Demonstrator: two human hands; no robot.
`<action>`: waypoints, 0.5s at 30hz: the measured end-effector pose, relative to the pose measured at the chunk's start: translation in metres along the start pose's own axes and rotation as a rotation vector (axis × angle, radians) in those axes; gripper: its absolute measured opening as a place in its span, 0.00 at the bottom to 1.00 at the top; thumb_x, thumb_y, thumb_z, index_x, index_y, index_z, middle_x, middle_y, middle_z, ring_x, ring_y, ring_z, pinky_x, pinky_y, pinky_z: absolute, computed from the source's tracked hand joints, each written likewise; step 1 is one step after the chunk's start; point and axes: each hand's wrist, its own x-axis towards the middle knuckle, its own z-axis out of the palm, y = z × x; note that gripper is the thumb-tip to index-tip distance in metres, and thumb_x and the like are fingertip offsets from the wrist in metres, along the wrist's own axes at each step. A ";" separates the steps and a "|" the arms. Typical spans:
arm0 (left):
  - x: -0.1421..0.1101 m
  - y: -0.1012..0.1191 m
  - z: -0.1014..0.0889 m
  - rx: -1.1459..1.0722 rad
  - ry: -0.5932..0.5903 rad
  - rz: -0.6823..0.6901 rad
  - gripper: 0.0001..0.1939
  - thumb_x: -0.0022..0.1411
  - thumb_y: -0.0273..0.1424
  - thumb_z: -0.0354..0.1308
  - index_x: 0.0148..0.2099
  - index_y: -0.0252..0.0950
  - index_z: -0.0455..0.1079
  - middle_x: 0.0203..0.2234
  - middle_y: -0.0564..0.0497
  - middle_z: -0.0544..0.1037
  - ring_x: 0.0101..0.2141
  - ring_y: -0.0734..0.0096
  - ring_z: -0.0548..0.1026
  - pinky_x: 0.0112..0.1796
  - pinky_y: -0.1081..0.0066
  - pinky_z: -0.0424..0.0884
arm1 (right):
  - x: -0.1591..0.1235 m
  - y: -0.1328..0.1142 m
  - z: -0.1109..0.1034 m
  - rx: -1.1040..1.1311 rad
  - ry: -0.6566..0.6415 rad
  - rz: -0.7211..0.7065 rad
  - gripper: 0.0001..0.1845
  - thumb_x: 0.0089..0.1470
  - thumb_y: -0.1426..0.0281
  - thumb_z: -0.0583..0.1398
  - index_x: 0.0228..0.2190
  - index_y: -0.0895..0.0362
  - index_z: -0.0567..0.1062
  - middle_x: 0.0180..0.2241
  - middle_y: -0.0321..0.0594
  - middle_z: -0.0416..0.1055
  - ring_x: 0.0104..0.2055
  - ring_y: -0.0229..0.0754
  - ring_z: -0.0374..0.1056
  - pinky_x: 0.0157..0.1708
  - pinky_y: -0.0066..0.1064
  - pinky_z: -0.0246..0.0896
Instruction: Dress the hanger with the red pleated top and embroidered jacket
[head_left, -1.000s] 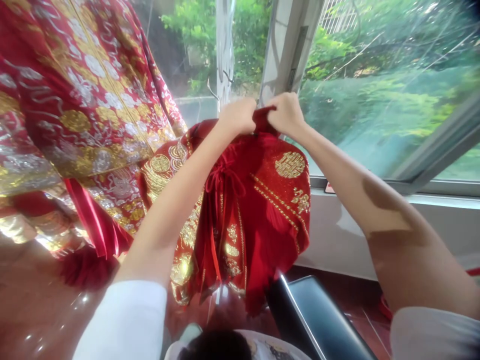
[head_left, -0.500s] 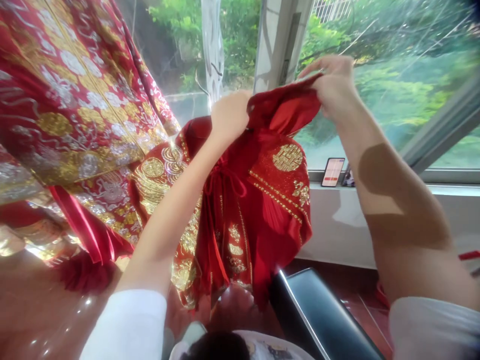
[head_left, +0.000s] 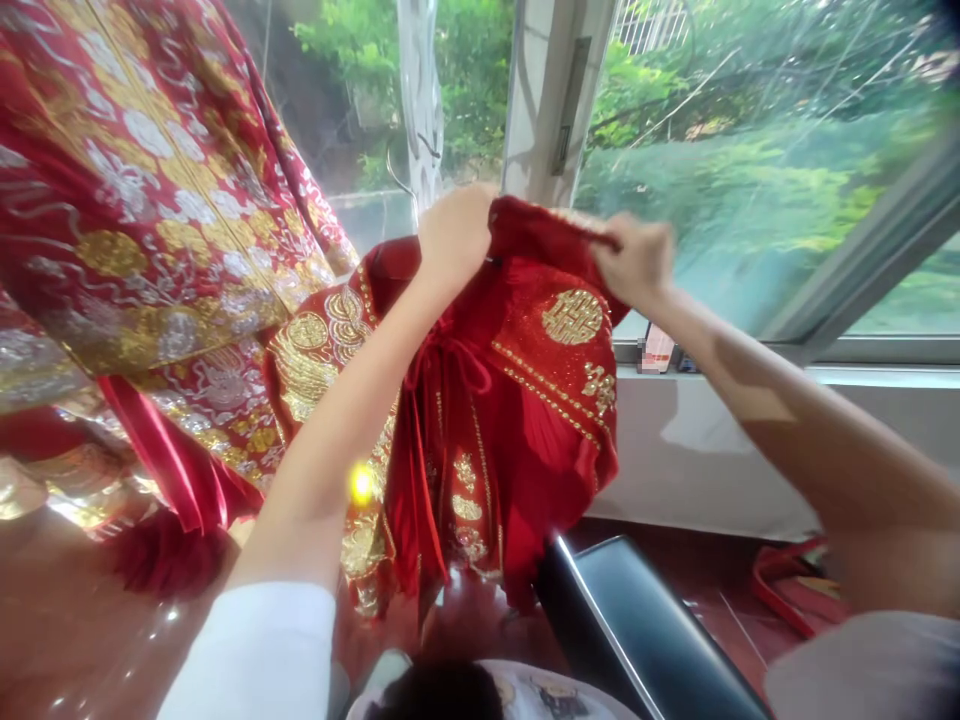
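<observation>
A red garment with gold embroidery [head_left: 525,400] hangs in front of the window. My left hand [head_left: 457,235] is closed in a fist on its top edge at the middle. My right hand [head_left: 637,262], a little blurred, pinches the same top edge further right, its fingers closed on the red cloth. A red tie with a bow runs down the garment's front, below my left wrist.
A larger red, gold and silver patterned robe [head_left: 142,230] hangs at the left. A metal hanger hook [head_left: 397,175] shows by the window frame [head_left: 551,90]. A phone [head_left: 658,348] stands on the sill. A dark chair arm [head_left: 637,640] is below.
My right hand lifted the red top edge up and to the right, then came back down and left to just right of the left hand. The left hand stayed put.
</observation>
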 end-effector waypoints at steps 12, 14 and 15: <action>-0.003 0.007 -0.008 -0.053 0.013 0.063 0.18 0.70 0.37 0.41 0.49 0.44 0.71 0.45 0.50 0.78 0.45 0.61 0.72 0.43 0.61 0.67 | -0.031 0.032 -0.026 -0.007 0.165 -0.010 0.18 0.52 0.74 0.60 0.18 0.54 0.58 0.21 0.31 0.53 0.27 0.35 0.50 0.32 0.30 0.48; -0.012 0.016 -0.007 -0.014 0.124 0.163 0.21 0.72 0.38 0.36 0.54 0.44 0.68 0.51 0.51 0.75 0.50 0.62 0.69 0.49 0.60 0.65 | -0.037 0.033 -0.025 0.005 0.112 0.032 0.22 0.55 0.69 0.60 0.17 0.54 0.55 0.20 0.30 0.47 0.26 0.34 0.45 0.31 0.30 0.45; -0.019 0.021 -0.004 0.014 0.168 0.249 0.22 0.72 0.38 0.35 0.57 0.43 0.66 0.54 0.51 0.72 0.53 0.62 0.67 0.54 0.59 0.62 | -0.038 0.035 -0.023 0.011 0.012 0.053 0.23 0.56 0.68 0.59 0.17 0.55 0.55 0.20 0.29 0.46 0.26 0.34 0.43 0.31 0.30 0.45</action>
